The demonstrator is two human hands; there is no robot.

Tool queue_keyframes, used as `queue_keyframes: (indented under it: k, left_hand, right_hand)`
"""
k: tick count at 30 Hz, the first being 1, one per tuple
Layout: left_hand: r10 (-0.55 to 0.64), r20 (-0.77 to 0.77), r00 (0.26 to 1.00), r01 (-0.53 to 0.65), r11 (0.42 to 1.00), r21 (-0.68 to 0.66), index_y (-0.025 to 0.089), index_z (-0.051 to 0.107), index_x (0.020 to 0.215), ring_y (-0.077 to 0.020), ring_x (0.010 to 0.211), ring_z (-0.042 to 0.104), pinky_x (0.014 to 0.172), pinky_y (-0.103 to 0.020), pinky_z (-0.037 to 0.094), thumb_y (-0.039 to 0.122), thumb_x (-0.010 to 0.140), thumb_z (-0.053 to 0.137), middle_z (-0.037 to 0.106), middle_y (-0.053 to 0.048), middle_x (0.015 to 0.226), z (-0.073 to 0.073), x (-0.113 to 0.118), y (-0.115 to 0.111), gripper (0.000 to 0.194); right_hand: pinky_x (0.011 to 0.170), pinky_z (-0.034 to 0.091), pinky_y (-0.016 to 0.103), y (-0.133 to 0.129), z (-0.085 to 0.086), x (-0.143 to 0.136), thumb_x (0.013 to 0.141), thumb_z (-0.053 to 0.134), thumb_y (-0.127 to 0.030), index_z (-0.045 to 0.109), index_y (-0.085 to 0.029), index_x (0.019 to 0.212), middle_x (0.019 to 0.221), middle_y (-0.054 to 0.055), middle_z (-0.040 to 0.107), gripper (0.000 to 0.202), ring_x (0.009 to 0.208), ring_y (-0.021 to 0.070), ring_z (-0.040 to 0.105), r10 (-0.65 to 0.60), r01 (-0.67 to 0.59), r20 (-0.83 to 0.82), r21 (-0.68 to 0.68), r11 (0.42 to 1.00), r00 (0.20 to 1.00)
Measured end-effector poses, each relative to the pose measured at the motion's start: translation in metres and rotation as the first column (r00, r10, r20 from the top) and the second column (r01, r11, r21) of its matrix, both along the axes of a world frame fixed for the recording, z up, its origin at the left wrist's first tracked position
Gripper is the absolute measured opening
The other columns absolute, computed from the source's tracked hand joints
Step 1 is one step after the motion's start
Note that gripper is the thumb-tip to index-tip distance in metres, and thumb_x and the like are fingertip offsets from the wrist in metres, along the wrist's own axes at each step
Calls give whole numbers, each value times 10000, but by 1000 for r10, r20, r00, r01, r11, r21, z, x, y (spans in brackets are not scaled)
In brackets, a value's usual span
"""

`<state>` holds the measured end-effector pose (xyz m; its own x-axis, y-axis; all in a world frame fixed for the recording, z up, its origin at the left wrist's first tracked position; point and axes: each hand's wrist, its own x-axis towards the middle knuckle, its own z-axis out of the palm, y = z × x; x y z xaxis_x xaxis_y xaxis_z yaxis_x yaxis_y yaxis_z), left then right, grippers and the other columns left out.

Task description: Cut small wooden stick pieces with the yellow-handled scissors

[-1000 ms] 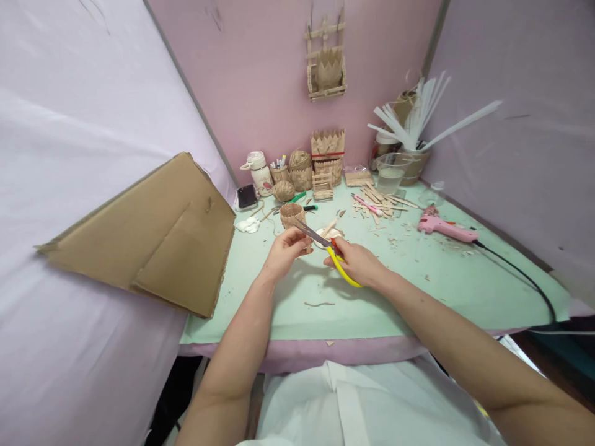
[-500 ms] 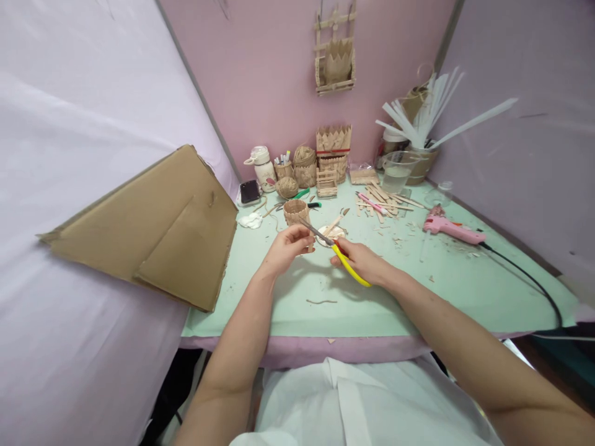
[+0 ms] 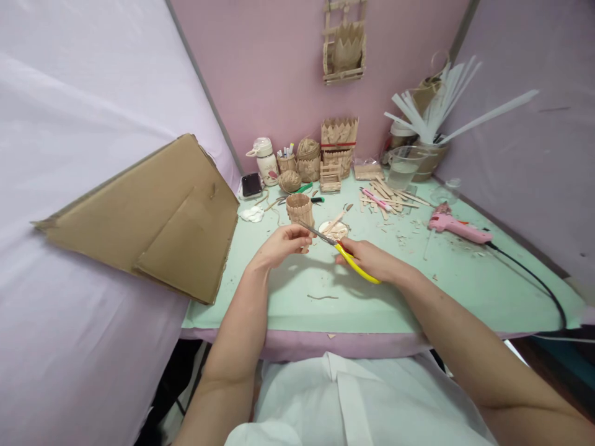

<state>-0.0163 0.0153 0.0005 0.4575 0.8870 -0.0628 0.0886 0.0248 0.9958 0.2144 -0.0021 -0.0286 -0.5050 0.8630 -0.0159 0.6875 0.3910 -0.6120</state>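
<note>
Scissors [image 3: 357,265] with yellow and red handles are in my right hand [image 3: 367,259], their blades pointing up and left. The blade tips lie by the fingers of my left hand [image 3: 284,244]. Those fingers are pinched around a small pale piece, mostly hidden, that I cannot make out. Just beyond my left hand stands a small round cup of wooden sticks [image 3: 298,207]. A white round dish [image 3: 341,230] with stick pieces on it sits behind the scissors.
A pink glue gun [image 3: 460,229] with a black cord lies at the right. Loose sticks [image 3: 383,193], a plastic cup [image 3: 402,170], twine balls [image 3: 289,181] and a bottle [image 3: 266,162] stand farther back. Cardboard [image 3: 186,229] leans at the left.
The view has shifted slightly. My left hand has moved a little away from the cup's front, and the scissors' blades still reach toward its fingers.
</note>
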Motion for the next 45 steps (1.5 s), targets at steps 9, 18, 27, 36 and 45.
queue_keyframes:
  k: [9,18,27,36,45]
  left_hand:
    - [-55,-89,995,54,998,-20,147,691,853,-81,611,460,560,-227,375,277,665,671,584,-42,772,-2,-14,6,230]
    - [-122,-195,973,109,991,-79,148,712,897,-73,565,457,474,-190,351,303,675,662,616,-56,758,3,-23,5,275]
    - [-26,-93,995,13,991,-133,153,707,825,-66,569,463,507,-195,380,319,625,721,596,-41,718,4,-24,6,260]
    - [96,-26,995,-97,993,-74,172,655,879,-76,600,487,542,-209,363,297,607,727,586,-15,733,5,-13,3,308]
    - [124,-69,990,-114,985,133,157,615,777,-69,574,444,554,-210,356,270,705,596,519,18,669,0,-5,4,135]
  right_hand:
    - [580,346,247,-1,0,2,810,477,-516,536,-222,840,725,11,610,301,625,157,517,26,-26,40,16,1000,999]
    - [534,309,233,-4,4,2,812,474,-510,549,-232,807,722,19,621,288,610,155,518,49,-53,126,34,998,991]
    - [561,343,239,7,-5,7,824,445,-469,460,-217,784,708,2,592,256,616,145,493,-76,78,-45,41,996,996]
    - [546,327,236,11,-8,3,795,470,-458,388,-224,742,679,-21,549,254,589,128,455,-149,153,-92,43,987,985]
    - [532,308,238,12,-10,1,773,495,-453,378,-225,726,620,-40,487,260,563,122,416,-191,201,-131,65,977,973]
